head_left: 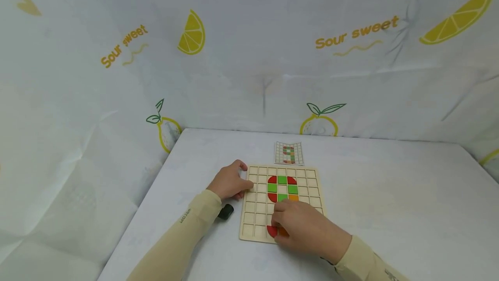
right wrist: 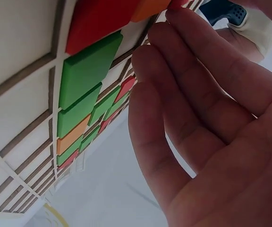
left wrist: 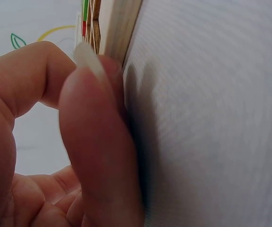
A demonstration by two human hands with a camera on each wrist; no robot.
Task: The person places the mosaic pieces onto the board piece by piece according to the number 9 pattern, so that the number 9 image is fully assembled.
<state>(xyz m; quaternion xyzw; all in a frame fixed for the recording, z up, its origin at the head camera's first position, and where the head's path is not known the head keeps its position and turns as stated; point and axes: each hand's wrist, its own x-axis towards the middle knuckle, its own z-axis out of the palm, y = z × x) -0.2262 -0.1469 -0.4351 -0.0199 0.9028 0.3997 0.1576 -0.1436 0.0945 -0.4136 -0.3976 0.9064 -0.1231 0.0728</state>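
Observation:
A pale wooden grid board (head_left: pixel 255 218) lies on the white table. My left hand (head_left: pixel 229 181) grips the board's left edge, its thumb over the rim; in the left wrist view the fingers (left wrist: pixel 96 132) meet the board's side (left wrist: pixel 119 30). Over the lower middle is my right hand (head_left: pixel 306 229), pinching a red quarter-round piece (head_left: pixel 271 231) in the bottom row. Beside that piece sits an orange one (right wrist: pixel 148 9). Green squares (right wrist: pixel 86 68) run up the column in the right wrist view. Farther up, red, green and orange pieces (head_left: pixel 282 180) form a ring. My right hand hides part of the column.
Behind the board lies a pattern card (head_left: pixel 288 153) printed with a similar grid and coloured shapes. A small black object (head_left: pixel 226 212) is beside my left wrist. White printed cloth (head_left: pixel 241 77) hangs behind and to the left of the table.

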